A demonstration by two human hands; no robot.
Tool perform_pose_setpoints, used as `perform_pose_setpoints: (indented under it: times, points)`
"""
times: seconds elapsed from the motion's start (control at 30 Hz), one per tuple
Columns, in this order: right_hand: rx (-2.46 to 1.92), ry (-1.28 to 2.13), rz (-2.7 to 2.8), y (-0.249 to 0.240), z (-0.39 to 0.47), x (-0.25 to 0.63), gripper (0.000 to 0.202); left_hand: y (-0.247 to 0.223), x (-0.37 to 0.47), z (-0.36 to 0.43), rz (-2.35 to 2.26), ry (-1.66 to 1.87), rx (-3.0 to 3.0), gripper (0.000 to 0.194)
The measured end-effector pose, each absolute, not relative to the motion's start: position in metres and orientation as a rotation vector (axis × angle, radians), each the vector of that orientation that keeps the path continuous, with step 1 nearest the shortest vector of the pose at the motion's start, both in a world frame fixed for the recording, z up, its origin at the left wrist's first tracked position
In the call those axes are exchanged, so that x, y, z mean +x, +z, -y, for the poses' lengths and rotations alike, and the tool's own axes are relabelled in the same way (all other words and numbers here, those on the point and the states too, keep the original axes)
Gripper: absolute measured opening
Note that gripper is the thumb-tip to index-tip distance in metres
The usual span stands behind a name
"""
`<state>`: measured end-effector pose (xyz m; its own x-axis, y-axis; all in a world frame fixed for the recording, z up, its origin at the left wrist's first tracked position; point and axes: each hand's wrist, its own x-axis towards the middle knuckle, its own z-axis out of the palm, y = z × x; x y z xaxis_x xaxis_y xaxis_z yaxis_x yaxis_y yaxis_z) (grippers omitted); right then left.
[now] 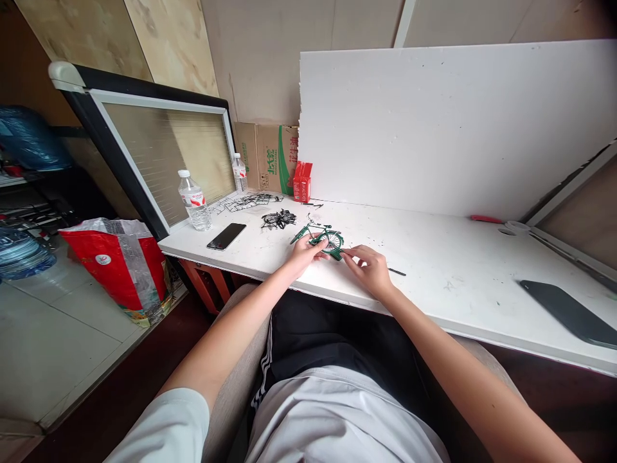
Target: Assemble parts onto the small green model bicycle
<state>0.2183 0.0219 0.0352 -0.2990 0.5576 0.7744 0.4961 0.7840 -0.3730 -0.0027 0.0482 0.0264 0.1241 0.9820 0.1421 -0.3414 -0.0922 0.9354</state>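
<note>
A small green model bicycle (331, 240) is held over the front part of the white table (424, 257). My left hand (304, 252) grips it from the left, with fingers around its lower frame. My right hand (369, 267) is at the rear wheel's lower right, thumb and forefinger pinched together by a small green part. Whether that part is joined to the bicycle I cannot tell. Behind the bicycle, to the left, lies a dark cluster that looks like more model bicycle parts (278, 220). A thin dark stick-like tool (397, 272) lies just right of my right hand.
At the left stand two water bottles (195, 200), with a phone (226, 236) nearby. Black part frames (250, 202) lie behind it. A red box (302, 182) and cardboard box (265, 157) are at the back. A dark flat object (571, 312) lies at the right edge.
</note>
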Motion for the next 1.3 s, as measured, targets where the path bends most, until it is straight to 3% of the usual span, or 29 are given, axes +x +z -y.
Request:
perform_pose_setpoints:
  times: [0.43, 1.1, 1.3]
  points:
    - [-0.856, 0.076, 1.947, 0.0291, -0.0239, 0.219, 0.032, 0.032, -0.0044, -0.0419, -0.785, 1.274, 1.139, 0.062]
    - [-0.847, -0.059, 1.984, 0.0308, -0.0231, 0.217, 0.026, 0.0334, 0.0004, -0.0405, -0.819, 1.305, 1.178, 0.066]
    - [-0.865, -0.051, 1.997, 0.0312, -0.0214, 0.216, 0.027, 0.0333, 0.002, -0.0384, -0.827, 1.311, 1.186, 0.058]
